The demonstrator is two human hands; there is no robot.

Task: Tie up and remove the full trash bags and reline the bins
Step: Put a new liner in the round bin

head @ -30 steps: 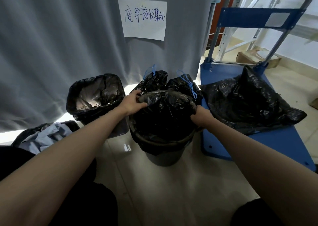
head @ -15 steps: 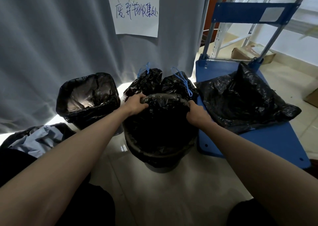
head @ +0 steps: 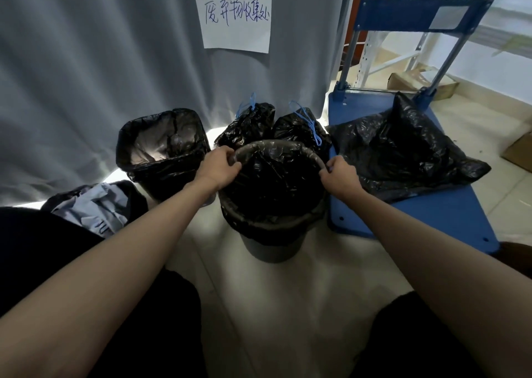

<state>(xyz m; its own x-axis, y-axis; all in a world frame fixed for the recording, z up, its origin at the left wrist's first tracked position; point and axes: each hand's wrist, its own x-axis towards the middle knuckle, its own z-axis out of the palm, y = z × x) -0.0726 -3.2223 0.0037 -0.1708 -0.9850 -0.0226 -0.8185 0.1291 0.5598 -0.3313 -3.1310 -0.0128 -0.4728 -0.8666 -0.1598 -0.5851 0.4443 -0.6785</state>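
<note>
A round grey bin (head: 270,251) stands on the floor in front of me, lined with a black bag (head: 276,182). A grey ring (head: 276,144) wrapped in the bag's rim arches over the bin's far side. My left hand (head: 217,166) grips the ring's left end and my right hand (head: 339,174) grips its right end. Behind the bin stand two tied black trash bags (head: 250,121) (head: 299,127) with blue drawstrings. A second bin (head: 161,147) at the left holds an open black liner.
A blue platform cart (head: 449,213) at the right carries a loose black bag (head: 403,150). A grey curtain (head: 86,61) with a paper sign (head: 234,17) hangs behind. Blue cloth in a black bag (head: 95,207) lies at the left. Cardboard boxes (head: 518,153) sit far right.
The ring with the bag's rim has come up higher on the far side and spread wider. Both hands moved slightly apart along it.
</note>
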